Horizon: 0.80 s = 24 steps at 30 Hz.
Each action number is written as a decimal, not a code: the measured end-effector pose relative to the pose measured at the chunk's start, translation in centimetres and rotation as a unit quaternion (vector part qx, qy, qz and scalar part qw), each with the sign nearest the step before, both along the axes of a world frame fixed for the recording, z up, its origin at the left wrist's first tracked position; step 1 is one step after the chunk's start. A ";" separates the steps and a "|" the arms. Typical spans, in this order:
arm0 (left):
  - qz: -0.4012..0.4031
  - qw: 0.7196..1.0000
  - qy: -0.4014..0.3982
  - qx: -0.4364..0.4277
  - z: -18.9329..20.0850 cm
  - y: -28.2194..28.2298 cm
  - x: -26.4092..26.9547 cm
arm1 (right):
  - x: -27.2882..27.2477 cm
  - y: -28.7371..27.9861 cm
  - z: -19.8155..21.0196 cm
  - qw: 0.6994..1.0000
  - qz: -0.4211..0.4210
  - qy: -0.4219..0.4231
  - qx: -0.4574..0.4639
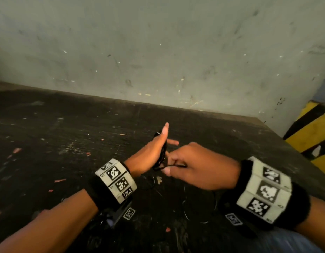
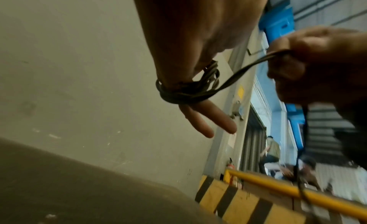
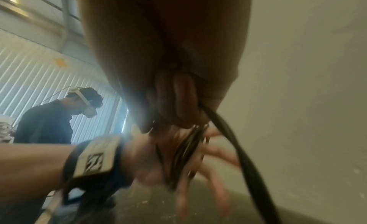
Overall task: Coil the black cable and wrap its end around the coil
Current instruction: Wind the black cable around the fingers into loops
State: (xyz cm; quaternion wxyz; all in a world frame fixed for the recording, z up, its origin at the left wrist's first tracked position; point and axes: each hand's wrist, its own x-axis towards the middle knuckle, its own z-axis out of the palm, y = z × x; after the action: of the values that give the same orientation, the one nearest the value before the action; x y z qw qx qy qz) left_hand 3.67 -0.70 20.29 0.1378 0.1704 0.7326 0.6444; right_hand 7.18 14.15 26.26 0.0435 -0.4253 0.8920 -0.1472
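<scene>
The black cable (image 1: 163,154) is wound in several turns round my left hand (image 1: 150,154), which stands on edge above the dark table with thumb up and fingers straight. In the left wrist view the coil (image 2: 186,92) circles the base of the straight fingers (image 2: 208,117). My right hand (image 1: 194,165), just right of the left, pinches a strand of the cable (image 2: 248,68) that leads off the coil. The loose rest of the cable (image 2: 300,185) hangs down from the right hand. In the right wrist view my curled fingers (image 3: 182,100) grip the cable (image 3: 238,150) in front of the coil (image 3: 186,150).
The dark, scuffed table (image 1: 67,143) meets a grey wall (image 1: 158,52) behind the hands. A yellow and black striped barrier (image 1: 311,136) stands at the right edge. A person with a head-worn device (image 3: 45,117) stands off to the left.
</scene>
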 end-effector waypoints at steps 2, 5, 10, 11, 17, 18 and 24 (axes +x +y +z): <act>-0.049 0.998 -0.013 -0.030 -0.7 0.1 0.7 | -0.7 0.7 2.0 0.999 -0.002 0.020 0.030; -0.121 0.991 -0.034 -0.038 -1.4 -0.4 1.5 | -2.6 2.1 4.9 0.998 -0.005 0.047 0.033; -0.219 0.974 -0.056 0.010 -0.6 -1.5 2.9 | -5.5 4.1 6.3 0.995 -0.006 0.100 0.015; -0.237 0.969 -0.060 0.018 -0.2 -1.6 3.0 | -6.0 4.2 5.5 0.995 -0.009 0.098 0.008; -0.270 0.944 -0.089 0.166 2.4 -2.3 2.6 | -7.4 3.5 -2.0 0.991 -0.053 0.055 -0.107; -0.263 0.939 -0.094 0.199 2.8 -2.2 2.5 | -7.3 3.2 -3.1 0.990 -0.062 0.041 -0.124; -0.172 0.932 -0.068 0.313 4.6 -1.1 1.2 | -4.4 0.3 -6.9 0.993 -0.036 0.017 -0.111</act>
State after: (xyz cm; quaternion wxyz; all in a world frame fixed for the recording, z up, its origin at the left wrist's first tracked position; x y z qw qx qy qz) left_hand 4.85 -1.84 24.94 0.2357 0.2844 0.4422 0.8173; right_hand 2.76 14.43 19.40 -0.0242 -0.3978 0.8854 -0.2393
